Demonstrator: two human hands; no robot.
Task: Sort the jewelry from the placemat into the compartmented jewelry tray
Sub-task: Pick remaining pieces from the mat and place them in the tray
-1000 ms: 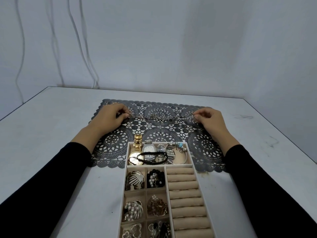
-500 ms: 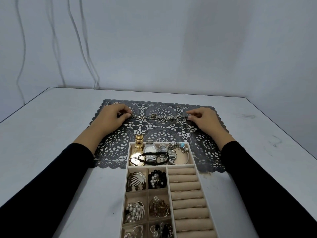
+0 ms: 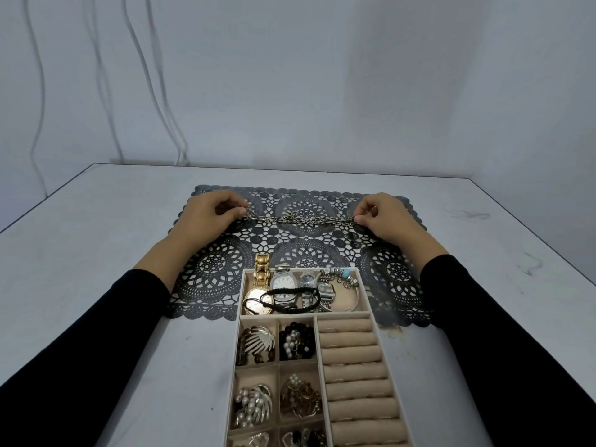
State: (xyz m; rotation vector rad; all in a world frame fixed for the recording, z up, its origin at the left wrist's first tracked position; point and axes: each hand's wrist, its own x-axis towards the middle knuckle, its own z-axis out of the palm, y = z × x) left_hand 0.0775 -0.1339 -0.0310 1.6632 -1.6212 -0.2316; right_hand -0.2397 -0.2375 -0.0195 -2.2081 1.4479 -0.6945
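Chain pinched: left hand, right hand.

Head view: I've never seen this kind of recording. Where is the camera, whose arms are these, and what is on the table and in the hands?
There is no machine here. A person works with bare hands, and the single camera sits on their head, looking forward and down, so the arms reach in from the bottom edge. The left hand and right hand each pinch one end of a metal chain stretched across a dark lace placemat on a grey table. Nearer the camera stands a beige jewelry tray. It holds watches in its far compartment, brooches in small squares, and ring rolls on the right.
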